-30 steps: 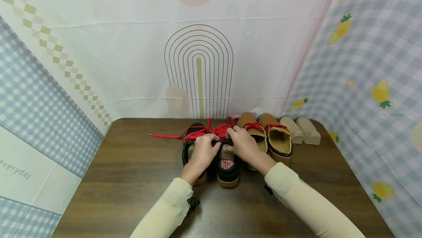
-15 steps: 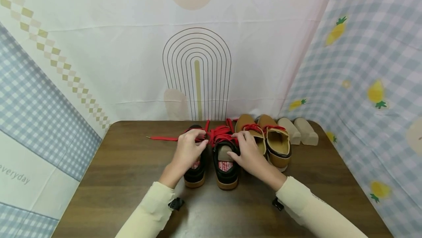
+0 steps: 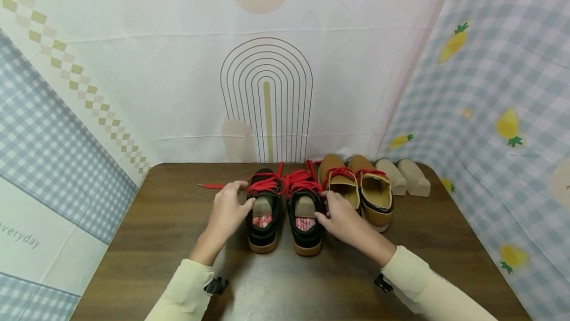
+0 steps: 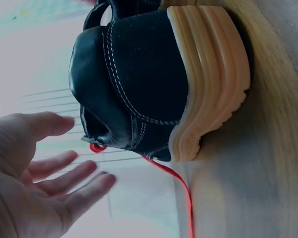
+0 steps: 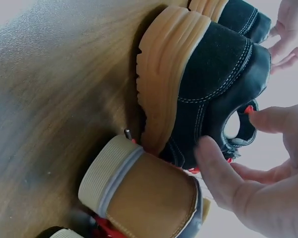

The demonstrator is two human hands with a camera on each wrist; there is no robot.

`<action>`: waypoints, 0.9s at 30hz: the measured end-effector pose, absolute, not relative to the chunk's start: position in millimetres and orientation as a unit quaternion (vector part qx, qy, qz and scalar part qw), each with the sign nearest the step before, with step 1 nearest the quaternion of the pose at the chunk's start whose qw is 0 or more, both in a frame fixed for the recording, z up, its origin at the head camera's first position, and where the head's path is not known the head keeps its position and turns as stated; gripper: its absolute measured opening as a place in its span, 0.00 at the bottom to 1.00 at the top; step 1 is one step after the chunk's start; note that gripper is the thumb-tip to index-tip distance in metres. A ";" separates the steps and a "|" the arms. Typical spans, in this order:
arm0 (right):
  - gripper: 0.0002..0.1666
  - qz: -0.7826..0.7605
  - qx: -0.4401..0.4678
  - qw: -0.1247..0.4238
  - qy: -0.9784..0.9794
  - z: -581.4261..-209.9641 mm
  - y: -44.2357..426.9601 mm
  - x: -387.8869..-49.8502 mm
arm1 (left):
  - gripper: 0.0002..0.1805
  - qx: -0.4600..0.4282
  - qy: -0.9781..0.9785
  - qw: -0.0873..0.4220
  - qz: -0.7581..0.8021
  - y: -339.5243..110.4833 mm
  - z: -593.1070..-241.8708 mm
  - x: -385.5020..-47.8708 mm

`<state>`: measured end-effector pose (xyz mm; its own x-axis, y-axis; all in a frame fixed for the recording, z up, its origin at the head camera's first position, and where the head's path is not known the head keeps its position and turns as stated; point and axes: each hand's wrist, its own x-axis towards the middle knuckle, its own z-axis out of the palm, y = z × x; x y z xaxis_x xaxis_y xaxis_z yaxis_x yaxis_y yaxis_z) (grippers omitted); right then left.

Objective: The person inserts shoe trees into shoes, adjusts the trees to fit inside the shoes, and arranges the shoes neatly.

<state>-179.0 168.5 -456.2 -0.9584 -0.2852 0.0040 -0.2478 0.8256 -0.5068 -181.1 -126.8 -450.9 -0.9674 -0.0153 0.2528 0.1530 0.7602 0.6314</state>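
Note:
Two black shoes with tan soles stand side by side, toes toward the wall: the left shoe (image 3: 263, 239) and the right shoe (image 3: 307, 240). Loose red laces (image 3: 301, 180) cross their fronts. A beige insert (image 3: 262, 207) sits inside the left shoe and a similar insert (image 3: 305, 206) inside the right one. My left hand (image 3: 228, 213) is beside the left shoe's outer side; in the left wrist view its fingers (image 4: 84, 196) are spread and apart from the heel. My right hand (image 3: 346, 219), fingers loosely spread, is at the right shoe's opening; whether it touches is unclear.
A pair of brown shoes (image 3: 377, 216) with red laces stands close to the right black shoe. Two beige blocks (image 3: 414, 177) lie at the back right corner of the wooden table (image 3: 169, 242). A lace end (image 3: 209, 186) stretches left. Cloth walls (image 3: 178, 88) surround the table.
Both hands have moved apart from above the right black shoe. My left hand has gone left past the left shoe; my right hand has shifted slightly right. Both inserts now show.

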 end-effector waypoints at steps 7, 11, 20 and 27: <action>0.40 -0.262 -0.106 0.139 0.949 -458.0 167.5 -178.5 | 0.30 0.000 -0.935 -0.019 -0.354 -135.1 -457.7 -181.9; 0.40 -0.280 -0.097 0.157 0.942 -460.6 165.8 -177.6 | 0.28 0.005 -0.926 -0.045 -0.375 -135.4 -462.6 -180.5; 0.42 -0.325 -0.089 0.149 0.930 -469.1 159.5 -179.4 | 0.28 0.013 -0.893 -0.075 -0.443 -132.2 -465.8 -178.1; 0.42 -0.350 -0.099 0.134 0.922 -473.4 155.6 -183.6 | 0.28 0.017 -0.889 -0.080 -0.450 -131.9 -468.4 -179.7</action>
<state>-183.6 155.6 -473.4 -0.9447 -0.2757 -0.1774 -0.0887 0.7359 -0.6713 -179.7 -131.9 -468.4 -0.9866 0.0418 -0.1579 -0.1024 0.5946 0.7974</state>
